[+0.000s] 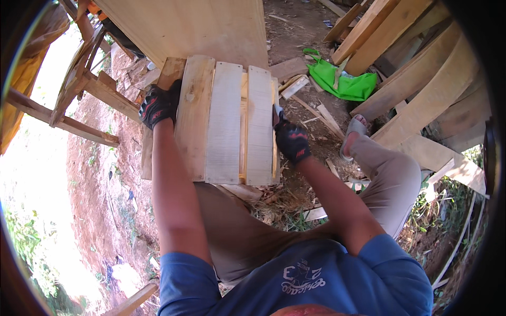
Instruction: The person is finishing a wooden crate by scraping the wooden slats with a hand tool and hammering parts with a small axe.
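Note:
A slatted wooden crate (224, 121), with pale boards and narrow gaps between them, stands tilted in front of my knees. At its upper left edge my left hand (158, 105), in a black glove with red marks, is closed around the wood; some of its fingers are hidden. My right hand (291, 139), gloved alike, is closed at the crate's right side. From its fingers a small flat piece (278, 113), part dark and part pale, sticks out against the side of the crate. Its kind I cannot make out.
Behind the crate leans a large plywood sheet (195, 29). A bright green bag (342, 79) lies on the dirt at the right, near several leaning planks (437, 100). Wood scraps (324, 118) litter the ground. A rough wooden frame (79, 95) stands at the left.

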`<state>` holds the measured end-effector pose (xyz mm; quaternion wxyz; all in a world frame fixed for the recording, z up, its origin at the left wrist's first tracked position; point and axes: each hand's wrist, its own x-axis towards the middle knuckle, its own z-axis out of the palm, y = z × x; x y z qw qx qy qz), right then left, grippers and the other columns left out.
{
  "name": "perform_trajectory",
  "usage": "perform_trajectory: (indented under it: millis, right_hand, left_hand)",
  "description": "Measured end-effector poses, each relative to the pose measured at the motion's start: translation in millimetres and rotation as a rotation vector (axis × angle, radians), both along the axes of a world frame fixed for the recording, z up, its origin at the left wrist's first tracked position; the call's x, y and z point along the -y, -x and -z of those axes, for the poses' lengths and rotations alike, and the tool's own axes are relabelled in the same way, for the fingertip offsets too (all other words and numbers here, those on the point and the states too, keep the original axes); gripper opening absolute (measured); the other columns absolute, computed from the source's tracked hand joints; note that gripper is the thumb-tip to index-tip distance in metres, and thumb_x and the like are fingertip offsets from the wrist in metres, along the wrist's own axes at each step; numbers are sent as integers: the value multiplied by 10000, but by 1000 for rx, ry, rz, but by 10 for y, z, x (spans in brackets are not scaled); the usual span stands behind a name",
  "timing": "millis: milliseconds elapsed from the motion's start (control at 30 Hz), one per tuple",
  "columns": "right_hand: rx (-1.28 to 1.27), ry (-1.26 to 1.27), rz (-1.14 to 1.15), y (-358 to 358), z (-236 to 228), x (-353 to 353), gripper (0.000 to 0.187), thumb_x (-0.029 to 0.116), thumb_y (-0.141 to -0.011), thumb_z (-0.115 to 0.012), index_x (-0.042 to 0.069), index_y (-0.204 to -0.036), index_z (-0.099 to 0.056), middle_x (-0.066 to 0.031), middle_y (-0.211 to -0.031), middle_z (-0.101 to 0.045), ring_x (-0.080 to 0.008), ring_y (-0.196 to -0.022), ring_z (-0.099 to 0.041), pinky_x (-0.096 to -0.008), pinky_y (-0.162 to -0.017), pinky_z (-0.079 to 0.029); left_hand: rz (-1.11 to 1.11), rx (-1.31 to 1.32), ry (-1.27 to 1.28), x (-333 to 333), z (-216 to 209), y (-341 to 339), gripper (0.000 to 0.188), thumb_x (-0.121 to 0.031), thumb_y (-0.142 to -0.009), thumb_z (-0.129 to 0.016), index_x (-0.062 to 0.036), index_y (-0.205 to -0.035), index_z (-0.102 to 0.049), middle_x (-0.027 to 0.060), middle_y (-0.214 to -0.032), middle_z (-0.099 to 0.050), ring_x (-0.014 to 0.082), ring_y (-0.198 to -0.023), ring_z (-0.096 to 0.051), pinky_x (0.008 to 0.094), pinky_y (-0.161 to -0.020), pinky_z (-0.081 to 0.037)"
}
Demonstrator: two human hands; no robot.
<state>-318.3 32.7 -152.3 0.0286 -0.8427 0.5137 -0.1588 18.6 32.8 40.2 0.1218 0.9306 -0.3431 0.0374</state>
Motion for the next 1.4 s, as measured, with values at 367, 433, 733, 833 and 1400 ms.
perform_trajectory:
  millis: [367, 433, 733, 833, 1400]
  right_hand:
    - [113, 41, -70, -85, 26, 1340, 348, 269, -1071, -453, 64, -968, -714, -201, -865, -748, -408, -783, -738, -527, -695, -590]
    - [74, 66, -78, -29, 68, 1300, 287, 246, -1042, -485, 68, -991, -704, -194, -868, -749, -403, -780, -736, -531, -685, -586]
    - [82, 104, -235, 145, 86, 149, 316, 133, -963, -559, 92, -1256, -670, -158, -797, -719, -365, -660, -707, -509, -582, -555]
    - [81, 11, -199, 265, -41, -562, 639, 78, -939, -572, 68, -1565, -442, -164, -771, -705, -338, -620, -690, -497, -541, -532]
    - [147, -145, -42, -65, -178, 721, 354, 279, -1078, -440, 64, -1217, -685, -224, -944, -756, -416, -866, -742, -550, -745, -585]
  left_hand:
    - [-27, 4, 10, 48, 45, -86, 815, -801, -811, -677, -106, -1233, -734, 203, -1217, -759, 379, -1160, -722, 500, -988, -552]
    - [-31, -16, 5, 77, 73, -53, 826, -806, -816, -667, -102, -1243, -727, 201, -1234, -753, 376, -1168, -720, 501, -988, -551]
    - [-64, -24, -21, 16, 21, -101, 882, -837, -786, -662, -90, -1251, -718, 200, -1282, -734, 377, -1194, -706, 511, -983, -546]
    - [-53, -12, -16, 33, -6, -72, 886, -835, -790, -661, -90, -1265, -717, 209, -1294, -728, 374, -1207, -702, 511, -983, -547]
    - [-30, -1, 19, 28, 86, -103, 890, -849, -774, -667, -88, -1233, -727, 204, -1238, -748, 375, -1158, -721, 501, -960, -556]
